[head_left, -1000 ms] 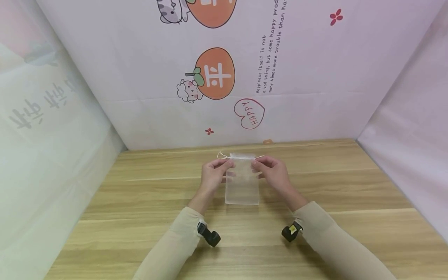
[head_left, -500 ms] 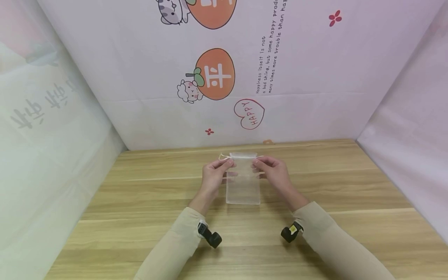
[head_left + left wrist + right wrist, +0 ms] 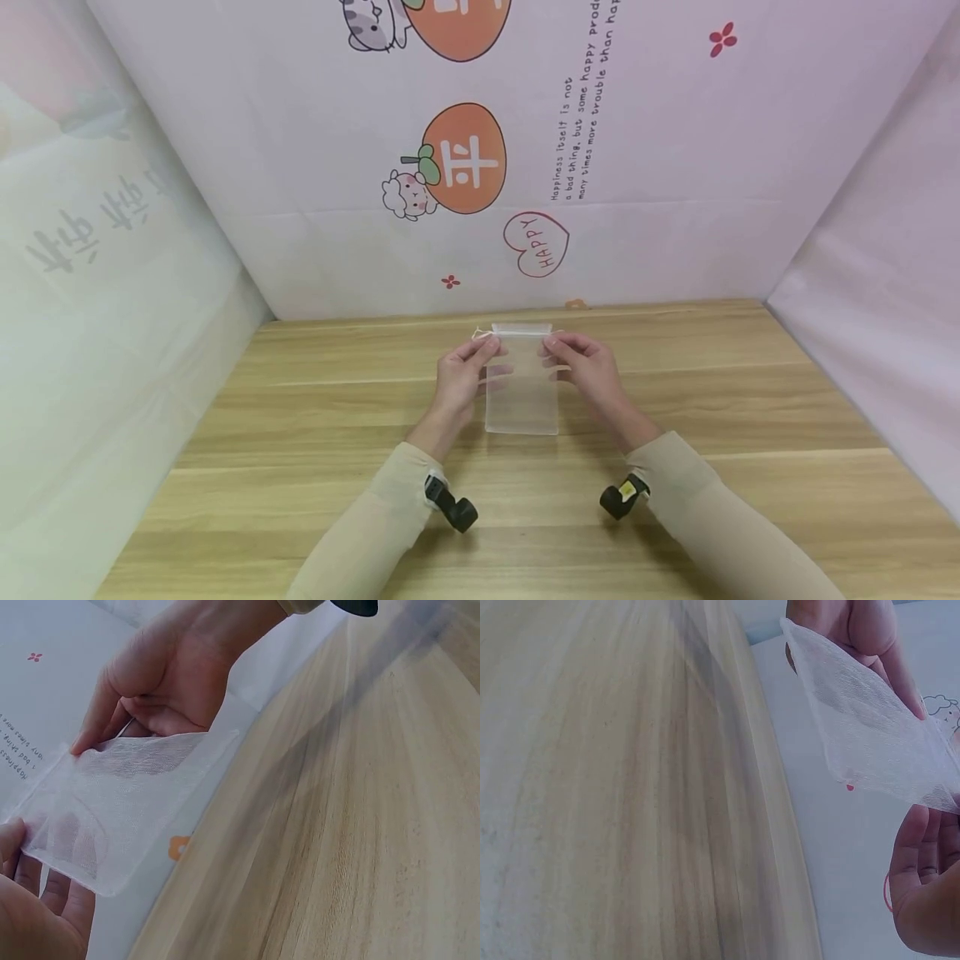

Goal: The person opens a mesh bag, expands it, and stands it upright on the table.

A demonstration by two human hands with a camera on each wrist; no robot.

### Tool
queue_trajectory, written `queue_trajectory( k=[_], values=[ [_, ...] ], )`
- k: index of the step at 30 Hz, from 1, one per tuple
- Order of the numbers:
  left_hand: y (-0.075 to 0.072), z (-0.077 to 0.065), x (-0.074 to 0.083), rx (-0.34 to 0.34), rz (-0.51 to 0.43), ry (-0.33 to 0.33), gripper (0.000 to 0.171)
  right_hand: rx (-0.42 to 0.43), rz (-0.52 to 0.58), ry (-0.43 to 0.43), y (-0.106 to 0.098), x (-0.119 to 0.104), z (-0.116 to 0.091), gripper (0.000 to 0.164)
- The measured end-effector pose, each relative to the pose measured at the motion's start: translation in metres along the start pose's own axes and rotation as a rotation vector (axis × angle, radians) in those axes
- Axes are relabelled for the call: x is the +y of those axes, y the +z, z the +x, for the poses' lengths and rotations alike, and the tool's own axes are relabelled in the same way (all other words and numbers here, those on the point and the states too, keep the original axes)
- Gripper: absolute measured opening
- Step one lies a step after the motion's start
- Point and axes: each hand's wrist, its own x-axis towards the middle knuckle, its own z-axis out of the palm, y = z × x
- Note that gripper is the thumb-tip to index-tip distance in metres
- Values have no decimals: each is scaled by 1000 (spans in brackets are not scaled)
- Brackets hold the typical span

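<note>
A sheer white drawstring pouch (image 3: 522, 396) is held flat and upright between the two hands, its gathered mouth and white cord (image 3: 483, 334) at the top. My left hand (image 3: 457, 377) pinches the pouch's upper left edge between thumb and fingers. On the opposite edge, my right hand (image 3: 588, 367) pinches it the same way. Some fingertips show faintly through the mesh from behind. Both wrist views show the translucent mesh (image 3: 139, 802) stretched between the hands, off the tabletop. Nothing can be made out inside the pouch.
A wood-grain table (image 3: 315, 467) lies beneath the hands. Behind it rises a white printed cloth (image 3: 637, 167) with orange fruit and lettering. More pale cloth (image 3: 135, 292) walls the left and right sides. Black wrist cameras (image 3: 453, 506) hang from both sleeves.
Both hands have lifted slightly with the pouch, which sits a touch higher and farther right in the head view. The grips look the same.
</note>
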Motion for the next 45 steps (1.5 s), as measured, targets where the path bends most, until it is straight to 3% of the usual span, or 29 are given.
queue_trajectory(
  k=[8,21,27,32,37,45],
  values=[
    [-1,1,0,-18,-62,-20,15,-5,7,-5,2,-2,0,18],
    [1,-3,7,-65,14,17,27,-64,-47,-47,-14,-7,2,26],
    [-2,-4,9,-71,3,31,29,3,-117,-45,-29,-14,7,25],
    [-4,-5,10,-82,23,26,35,32,-183,-115,-38,-24,18,26],
    [-3,-5,11,-94,42,3,32,-47,-280,-166,-34,-39,27,42],
    [-3,-4,8,-126,60,-1,38,-246,-291,-149,-16,-49,32,39]
  ],
)
